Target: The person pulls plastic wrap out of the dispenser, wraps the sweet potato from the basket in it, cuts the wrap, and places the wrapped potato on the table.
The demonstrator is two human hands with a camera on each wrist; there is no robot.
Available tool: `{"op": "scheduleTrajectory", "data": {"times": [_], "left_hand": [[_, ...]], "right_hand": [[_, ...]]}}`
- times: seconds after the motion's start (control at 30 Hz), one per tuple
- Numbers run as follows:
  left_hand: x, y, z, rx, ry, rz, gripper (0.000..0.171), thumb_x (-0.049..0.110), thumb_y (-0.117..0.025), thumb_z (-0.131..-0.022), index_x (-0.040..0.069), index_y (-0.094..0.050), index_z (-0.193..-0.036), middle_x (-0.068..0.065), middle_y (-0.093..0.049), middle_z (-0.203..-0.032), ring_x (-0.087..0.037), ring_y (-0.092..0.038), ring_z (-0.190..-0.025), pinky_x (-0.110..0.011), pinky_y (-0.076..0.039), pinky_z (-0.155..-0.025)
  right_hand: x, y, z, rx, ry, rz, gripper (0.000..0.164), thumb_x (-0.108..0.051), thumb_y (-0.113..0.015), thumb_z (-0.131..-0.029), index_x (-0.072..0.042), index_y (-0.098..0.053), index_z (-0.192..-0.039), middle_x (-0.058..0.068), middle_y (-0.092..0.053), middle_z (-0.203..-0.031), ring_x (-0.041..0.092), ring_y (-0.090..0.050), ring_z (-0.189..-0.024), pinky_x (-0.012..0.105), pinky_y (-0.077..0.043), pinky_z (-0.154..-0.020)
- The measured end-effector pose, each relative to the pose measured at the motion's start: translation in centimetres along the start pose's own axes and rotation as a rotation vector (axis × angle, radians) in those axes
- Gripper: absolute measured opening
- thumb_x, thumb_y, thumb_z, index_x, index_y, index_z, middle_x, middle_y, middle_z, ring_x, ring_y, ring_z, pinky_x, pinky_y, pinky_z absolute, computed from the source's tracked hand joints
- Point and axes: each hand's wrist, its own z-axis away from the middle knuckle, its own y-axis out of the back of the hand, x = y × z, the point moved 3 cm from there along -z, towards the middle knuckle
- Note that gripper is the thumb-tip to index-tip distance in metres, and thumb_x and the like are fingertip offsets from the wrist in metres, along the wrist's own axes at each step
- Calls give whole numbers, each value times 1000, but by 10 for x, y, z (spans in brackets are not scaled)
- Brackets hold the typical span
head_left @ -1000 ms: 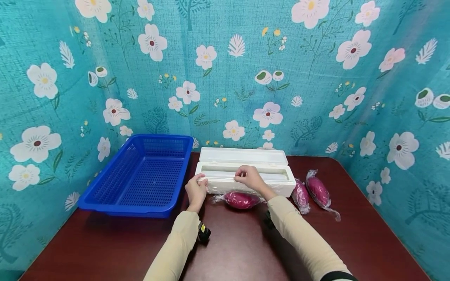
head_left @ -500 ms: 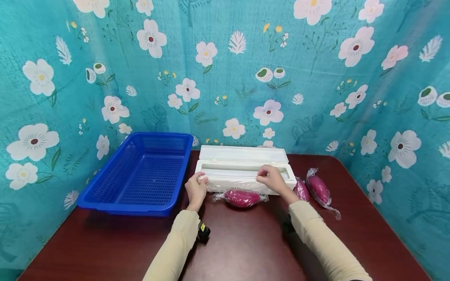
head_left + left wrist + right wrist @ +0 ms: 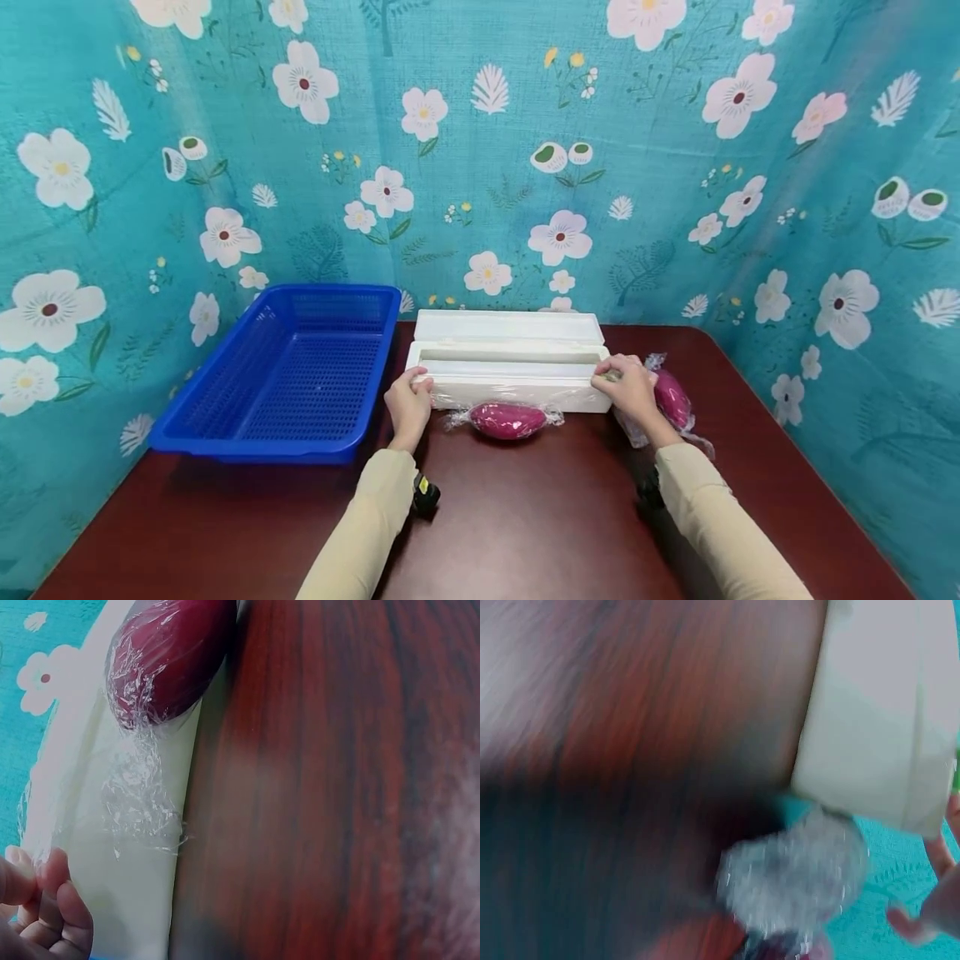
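A long white cling wrap box (image 3: 517,396) stands with its lid (image 3: 510,323) tipped back and a pale roll (image 3: 510,367) inside. At its left front corner my left hand (image 3: 408,406) pinches the edge of the clear cling film (image 3: 45,859), which lies over the box front. My right hand (image 3: 630,388) is at the right end, its fingers on a small green slide cutter (image 3: 957,771) at the box's edge; it is mostly out of the right wrist view. Close before the box lies a dark pink oblong thing (image 3: 507,421) wrapped in clear film with twisted ends.
A blue perforated basket (image 3: 273,446) stands on the left of the dark red-brown table (image 3: 517,517). Another film-wrapped pink oblong thing (image 3: 672,396) lies to the right, with crumpled film (image 3: 795,874) by the box's right end. A flowered teal cloth (image 3: 480,208) hangs behind.
My right hand has slid rightward along the box's front edge, from near the middle to the right end. The left hand stays at the left corner. The view has shifted slightly.
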Motion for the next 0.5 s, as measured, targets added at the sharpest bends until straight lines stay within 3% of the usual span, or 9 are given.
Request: {"op": "scheduleTrajectory", "data": {"times": [0.17, 0.37, 0.5], "left_hand": [[0, 4, -2, 23, -11, -11, 17, -3, -63, -77, 1, -66, -93, -8, -59, -52, -12, -52, -38, -23, -39, -41], [-1, 0, 1, 2, -4, -13, 17, -2, -64, -77, 1, -66, -93, -8, -60, -53, -11, -53, -39, -22, -39, -40], [0, -2, 4, -4, -9, 0, 19, 0, -65, -77, 2, -66, -96, -9, -62, -55, -11, -53, -39, -25, -42, -44]], "right_hand": [[4, 3, 0, -2, 25, -132, 6, -3, -68, -66, -2, -64, -71, 13, -58, -81, 28, -48, -82, 42, -36, -72], [10, 14, 6, 61, -22, -79, 6, 3, -68, -65, 1, -64, -70, 14, -59, -79, 23, -51, -70, 31, -41, -61], [10, 18, 9, 23, -40, -74, 5, 3, -66, -68, 3, -63, -73, 16, -59, -79, 26, -52, -72, 36, -43, -63]]}}
